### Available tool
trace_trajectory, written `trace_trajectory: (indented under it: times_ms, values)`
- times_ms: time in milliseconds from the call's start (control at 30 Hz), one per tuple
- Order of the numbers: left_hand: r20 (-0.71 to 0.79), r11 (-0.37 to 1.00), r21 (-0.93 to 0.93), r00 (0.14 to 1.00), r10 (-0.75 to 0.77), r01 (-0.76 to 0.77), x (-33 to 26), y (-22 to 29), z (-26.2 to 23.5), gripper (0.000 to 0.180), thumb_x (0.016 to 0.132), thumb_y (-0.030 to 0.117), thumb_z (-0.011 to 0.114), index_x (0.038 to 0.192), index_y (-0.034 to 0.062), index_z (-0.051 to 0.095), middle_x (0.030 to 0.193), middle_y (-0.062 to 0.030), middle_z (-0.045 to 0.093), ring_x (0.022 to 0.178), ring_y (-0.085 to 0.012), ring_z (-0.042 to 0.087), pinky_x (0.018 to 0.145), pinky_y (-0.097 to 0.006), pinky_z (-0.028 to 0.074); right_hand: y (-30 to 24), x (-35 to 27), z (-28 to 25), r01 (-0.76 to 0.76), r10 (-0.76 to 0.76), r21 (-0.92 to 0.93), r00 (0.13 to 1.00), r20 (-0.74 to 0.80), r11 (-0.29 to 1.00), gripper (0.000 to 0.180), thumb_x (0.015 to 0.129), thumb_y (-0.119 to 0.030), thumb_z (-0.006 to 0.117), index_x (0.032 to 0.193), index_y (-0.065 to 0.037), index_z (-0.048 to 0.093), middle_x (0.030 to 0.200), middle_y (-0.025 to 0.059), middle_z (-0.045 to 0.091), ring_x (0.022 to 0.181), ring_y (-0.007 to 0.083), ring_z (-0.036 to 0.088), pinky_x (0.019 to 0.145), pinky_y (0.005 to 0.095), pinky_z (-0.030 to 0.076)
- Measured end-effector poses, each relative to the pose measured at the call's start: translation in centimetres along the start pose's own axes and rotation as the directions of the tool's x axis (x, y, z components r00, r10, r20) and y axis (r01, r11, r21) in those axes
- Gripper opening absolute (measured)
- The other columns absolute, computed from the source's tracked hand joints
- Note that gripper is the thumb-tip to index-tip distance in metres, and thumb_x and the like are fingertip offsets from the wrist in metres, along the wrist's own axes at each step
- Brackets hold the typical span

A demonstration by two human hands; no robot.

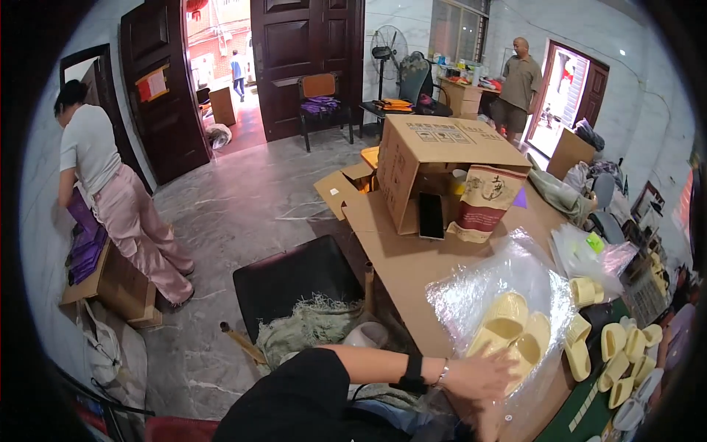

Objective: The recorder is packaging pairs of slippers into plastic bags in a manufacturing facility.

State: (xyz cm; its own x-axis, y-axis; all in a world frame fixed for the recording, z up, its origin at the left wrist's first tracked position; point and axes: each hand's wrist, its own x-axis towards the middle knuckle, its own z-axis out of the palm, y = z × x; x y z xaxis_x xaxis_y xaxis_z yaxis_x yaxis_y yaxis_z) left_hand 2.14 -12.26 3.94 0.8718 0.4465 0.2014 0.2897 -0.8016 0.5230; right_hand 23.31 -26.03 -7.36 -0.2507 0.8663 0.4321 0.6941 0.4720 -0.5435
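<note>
A pair of pale yellow slippers [503, 318] lies with a clear plastic bag [471, 283] on the cardboard-covered table; I cannot tell whether they are inside the bag or on top of it. My left hand [477, 377], with a black watch and a bracelet at the wrist, reaches across from the lower edge. Its fingers are spread and slightly blurred over the near end of the slippers, gripping nothing that I can see. My right hand does not show.
An open cardboard box [449, 140], a dark phone [431, 216] and a brown-and-red pouch [486, 202] stand farther back. More yellow slippers [613, 345] lie at the right beside other clear bags [589, 250]. A black chair [298, 283] is left of the table. Two people stand across the room.
</note>
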Motion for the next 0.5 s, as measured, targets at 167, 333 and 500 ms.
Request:
trace_trajectory:
  times_ms: [167,333,500]
  values:
    - [-0.102,0.911,0.074,0.911,-0.399,0.407,-2.4,-4.6,3.7,0.062,0.089,0.034,0.042,0.142,0.0127,0.017,0.145,-0.0211,0.015,0.130,-0.0475,0.016,0.100,-0.061,0.016,-13.6,6.3,-5.9,-0.465,0.464,0.065,0.885,0.022,0.883,0.024,0.088,-0.013,0.050,0.085,0.009,0.060,0.082,0.0241,0.062,0.078,0.0302,0.060,0.070,0.0357,0.046]
    - [-0.220,0.859,-0.088,0.831,-0.510,0.504,-3.1,-4.9,5.3,0.078,0.082,0.029,0.054,0.142,0.0092,0.009,0.141,-0.0286,0.015,0.126,-0.0475,0.023,0.102,-0.051,0.023,-9.0,5.3,-8.8,-0.645,0.434,-0.114,0.624,-0.650,0.756,0.023,0.086,-0.013,0.054,0.096,0.006,0.062,0.105,0.0297,0.056,0.093,0.0322,0.058,0.078,0.0382,0.046]
    - [-0.172,0.706,-0.519,0.750,-0.638,0.482,-1.6,-4.2,2.3,0.081,0.074,0.022,0.066,0.134,-0.0071,0.019,0.125,-0.0295,0.037,0.117,-0.0358,0.039,0.099,-0.040,0.034,1.9,1.6,-4.5,-0.758,0.799,0.254,0.566,-0.200,0.601,0.055,0.084,-0.009,0.055,0.133,0.003,0.031,0.112,0.0160,0.054,0.095,0.0209,0.053,0.082,0.0286,0.043]
